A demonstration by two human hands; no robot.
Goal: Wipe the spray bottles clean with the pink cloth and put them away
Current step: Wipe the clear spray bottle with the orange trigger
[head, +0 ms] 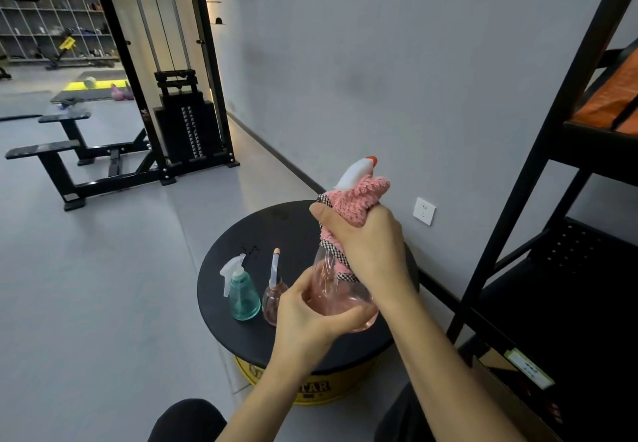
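My left hand (303, 314) grips the base of a clear pink spray bottle (340, 298), held up above the round black stool top (241, 324). My right hand (366, 245) grips the pink cloth (359, 200) wrapped round the bottle's neck and trigger; the white nozzle with its orange tip (359, 169) sticks out above the cloth. On the stool stand a teal spray bottle (243, 295) with a white trigger head and, right of it, a small pink bottle (272, 298) with a long thin spout.
A black metal shelf rack (552, 172) stands at the right against the grey wall, with a wall socket (424, 210) beside it. A cable weight machine (183, 124) and a bench (62, 162) stand at the back left. Grey floor surrounds the stool.
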